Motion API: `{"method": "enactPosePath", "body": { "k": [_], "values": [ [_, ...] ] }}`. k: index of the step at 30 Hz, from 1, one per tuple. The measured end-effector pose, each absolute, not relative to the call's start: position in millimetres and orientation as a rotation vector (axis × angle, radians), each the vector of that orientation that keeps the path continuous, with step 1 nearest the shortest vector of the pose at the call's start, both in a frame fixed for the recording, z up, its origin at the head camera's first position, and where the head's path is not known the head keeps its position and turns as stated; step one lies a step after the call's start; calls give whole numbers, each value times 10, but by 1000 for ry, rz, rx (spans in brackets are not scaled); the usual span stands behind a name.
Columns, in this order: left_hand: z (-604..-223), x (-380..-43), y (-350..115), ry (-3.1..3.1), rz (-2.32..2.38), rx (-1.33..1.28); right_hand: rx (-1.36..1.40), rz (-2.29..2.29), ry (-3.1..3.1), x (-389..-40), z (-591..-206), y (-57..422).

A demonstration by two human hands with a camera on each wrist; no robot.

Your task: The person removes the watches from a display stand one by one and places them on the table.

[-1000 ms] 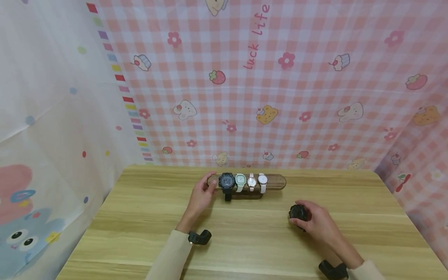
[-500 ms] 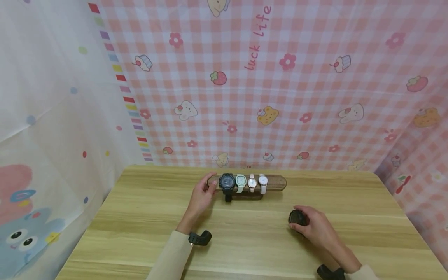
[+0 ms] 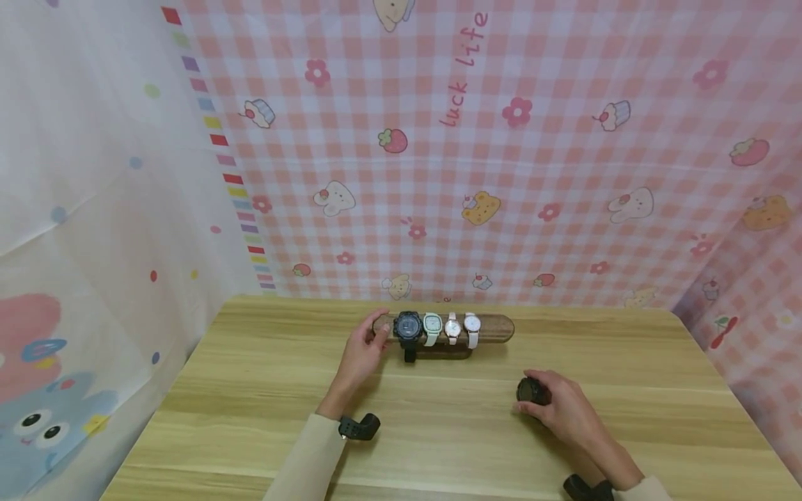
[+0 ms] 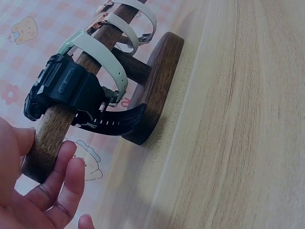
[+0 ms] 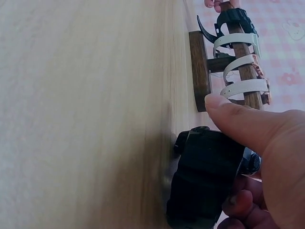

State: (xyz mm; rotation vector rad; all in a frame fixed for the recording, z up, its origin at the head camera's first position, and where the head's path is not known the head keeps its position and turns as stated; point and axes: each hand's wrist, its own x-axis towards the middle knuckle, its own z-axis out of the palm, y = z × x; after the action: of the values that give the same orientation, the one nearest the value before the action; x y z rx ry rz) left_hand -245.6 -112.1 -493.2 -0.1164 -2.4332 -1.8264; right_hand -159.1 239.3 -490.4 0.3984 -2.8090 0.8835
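Observation:
A dark wooden watch stand (image 3: 495, 328) stands at the back of the table, with its bar raised over a flat base (image 4: 162, 81). My left hand (image 3: 363, 349) pinches the bar's left end between thumb and fingers. Beside that hand on the bar is a chunky black watch (image 3: 409, 325), followed by a mint-green square watch (image 3: 432, 323) and two slim watches with pale straps, a rose-gold one (image 3: 452, 327) and a white one (image 3: 473, 324). Right of the stand, my right hand (image 3: 567, 407) grips another chunky black watch (image 5: 205, 176), low over the table; fingers hide part of it.
The light wood table (image 3: 438, 431) ends behind the stand at a pink checked cloth (image 3: 426, 174). A white printed cloth (image 3: 125, 229) hangs at the left. Each wrist wears a black strap device, one visible at the left cuff (image 3: 360, 426).
My right hand has moved slightly nearer to me with the black watch, turning it a little. My left hand stays on the stand's end.

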Motion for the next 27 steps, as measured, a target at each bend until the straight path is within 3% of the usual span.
{"method": "enactPosePath", "body": {
  "k": [27],
  "values": [
    [-4905, -2444, -1116, -2407, -1908, -117, 452, 922, -2655, -1711, -4734, 2424]
  ]
}}
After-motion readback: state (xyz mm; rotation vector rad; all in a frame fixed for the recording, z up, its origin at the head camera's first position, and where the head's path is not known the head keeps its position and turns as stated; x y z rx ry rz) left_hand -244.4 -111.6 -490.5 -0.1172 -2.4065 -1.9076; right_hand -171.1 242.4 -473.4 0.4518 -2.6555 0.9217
